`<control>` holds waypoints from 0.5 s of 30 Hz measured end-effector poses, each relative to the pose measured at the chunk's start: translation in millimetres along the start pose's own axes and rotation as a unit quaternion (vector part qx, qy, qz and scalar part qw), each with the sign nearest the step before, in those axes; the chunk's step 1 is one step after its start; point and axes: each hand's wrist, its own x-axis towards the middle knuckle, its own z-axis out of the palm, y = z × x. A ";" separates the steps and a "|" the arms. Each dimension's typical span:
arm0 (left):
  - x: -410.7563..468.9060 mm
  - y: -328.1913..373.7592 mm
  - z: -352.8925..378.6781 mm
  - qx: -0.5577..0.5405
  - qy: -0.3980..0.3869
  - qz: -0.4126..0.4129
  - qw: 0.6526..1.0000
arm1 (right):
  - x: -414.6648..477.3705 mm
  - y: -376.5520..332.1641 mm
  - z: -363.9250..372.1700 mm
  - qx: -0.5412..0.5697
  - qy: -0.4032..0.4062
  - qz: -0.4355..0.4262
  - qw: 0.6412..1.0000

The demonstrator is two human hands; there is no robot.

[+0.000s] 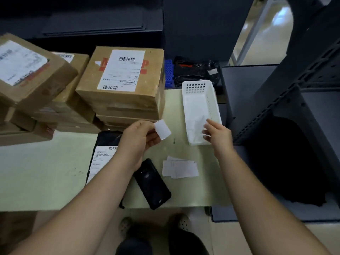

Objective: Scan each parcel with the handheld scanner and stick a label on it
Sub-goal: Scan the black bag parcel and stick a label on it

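I see a pale green table (46, 172) beside dark shelving (294, 89), with cardboard parcels (121, 80) stacked at the back. The left hand (138, 138) pinches 1 label (162, 129) above the table. The scanner (151, 183) lies flat near the front edge, its long axis running near-to-far with the far end leaning left. The right hand (217, 133) reaches into the white basket (214, 100); I cannot tell its grip.

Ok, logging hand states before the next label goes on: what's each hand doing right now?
Left hand: pinching a white label.
Right hand: at the white basket; cannot tell if it grips anything.
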 end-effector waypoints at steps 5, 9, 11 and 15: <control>-0.8 -10.3 -5.2 -0.013 0.016 -0.004 1.000 | -23.3 -5.1 1.6 -0.201 -0.013 -0.100 0.974; -1.9 -16.5 -16.0 -0.021 0.036 -0.010 0.999 | -78.8 -21.1 32.6 -0.168 -0.185 -0.150 0.956; -2.5 -18.0 -23.8 -0.011 0.043 -0.009 0.999 | -103.3 -22.2 51.7 -0.170 -0.258 -0.175 0.935; -6.7 -21.1 -44.3 0.026 0.032 -0.007 0.999 | -116.5 -7.5 86.2 -0.245 -0.243 -0.261 0.902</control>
